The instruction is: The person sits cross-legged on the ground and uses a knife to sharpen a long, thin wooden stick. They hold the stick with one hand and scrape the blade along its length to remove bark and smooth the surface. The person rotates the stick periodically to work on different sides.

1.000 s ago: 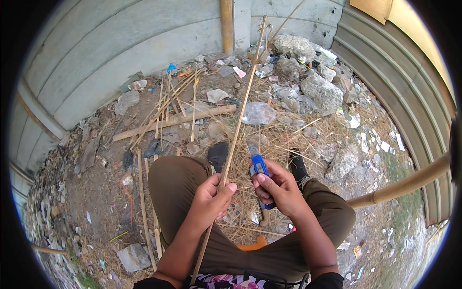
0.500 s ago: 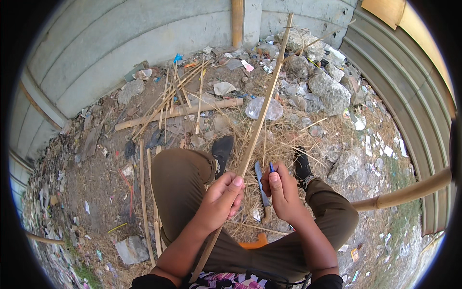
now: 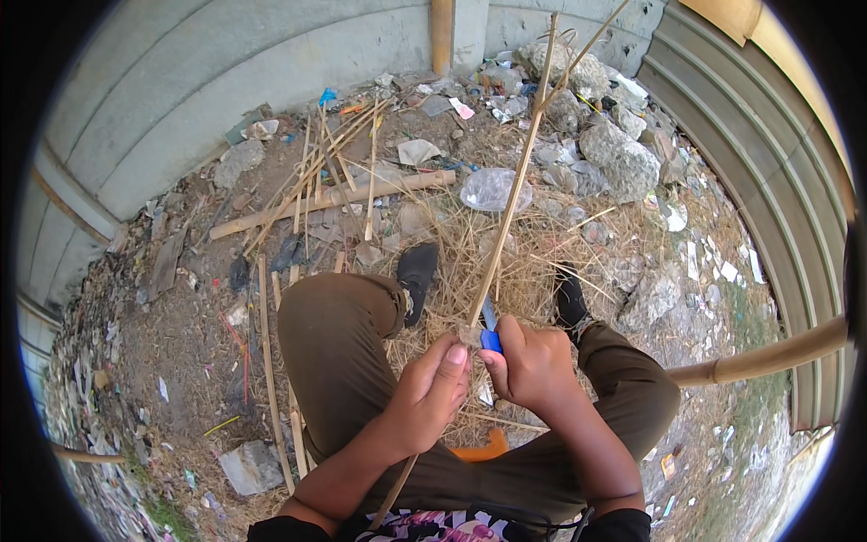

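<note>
My left hand (image 3: 428, 397) is closed around a long bamboo strip (image 3: 506, 221), which slants from my lap up toward the far wall. A thin sliver (image 3: 587, 51) branches off near its far end. In my right hand (image 3: 533, 361) is a small blue tool (image 3: 490, 341), held against the strip just beyond my left fingertips. Most of that tool is covered by my fingers, so its exact kind is unclear. Behind my right hand lies a machete, with only part of its blade (image 3: 489, 313) showing on the straw between my feet.
Several bamboo strips (image 3: 341, 158) lie piled across a bamboo pole (image 3: 406, 184) ahead on the left. A clear plastic container (image 3: 496, 191) rests beyond the straw. Rubble rocks (image 3: 619, 161) sit at the far right. Long strips (image 3: 271, 370) lie left of my knee; an orange object (image 3: 483, 447) is below my hands.
My right hand has moved left and brought the blue tool against the strip. The strip has turned, its sliver now points more upward, and my hand now covers the machete's handle.
</note>
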Demonstrator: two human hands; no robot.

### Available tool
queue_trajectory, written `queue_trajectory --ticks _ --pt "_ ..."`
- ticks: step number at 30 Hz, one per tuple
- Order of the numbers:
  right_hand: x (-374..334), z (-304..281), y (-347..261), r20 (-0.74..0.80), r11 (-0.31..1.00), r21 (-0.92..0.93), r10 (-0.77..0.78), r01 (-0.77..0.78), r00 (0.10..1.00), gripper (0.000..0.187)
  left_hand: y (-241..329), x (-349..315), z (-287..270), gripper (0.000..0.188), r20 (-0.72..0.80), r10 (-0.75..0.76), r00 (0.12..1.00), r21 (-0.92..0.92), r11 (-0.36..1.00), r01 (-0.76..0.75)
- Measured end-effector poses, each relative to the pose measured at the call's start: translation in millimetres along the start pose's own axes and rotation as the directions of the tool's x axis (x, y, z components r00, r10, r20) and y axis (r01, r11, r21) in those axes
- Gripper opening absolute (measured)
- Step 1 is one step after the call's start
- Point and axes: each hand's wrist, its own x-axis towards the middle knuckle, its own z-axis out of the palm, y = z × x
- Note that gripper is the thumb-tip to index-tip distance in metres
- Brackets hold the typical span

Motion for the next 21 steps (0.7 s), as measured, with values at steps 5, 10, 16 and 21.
queue_trajectory --ticks 5,10,16,21 --pt "2.3 -1.6 -4.3 -0.003 0.998 -0.058 0.013 -0.013 1.000 0.043 4.0 -3.4 -0.5 0.032 0.007 -0.008 1.000 -0.002 1.000 0.008" --pt "3.3 1.1 -0.8 -0.035 0.997 -0.072 0.013 -0.015 0.999 0.043 -0.9 -2.2 -0.3 0.032 0.006 0.046 0.999 -0.004 0.999 -0.046" --pt "9.8 -18.6 75.8 -0.090 0.862 -0.163 0.471 -0.480 0.877 0.041 1.0 -20.2 26.2 0.033 0.275 0.052 0.960 0.269 0.954 -0.128" --pt "2.4 -5.7 62.3 -0.138 0.785 0.356 0.581 -0.507 0.802 0.047 -2.6 -20.1 24.8 0.030 0.304 -0.050 0.951 0.263 0.964 -0.033"
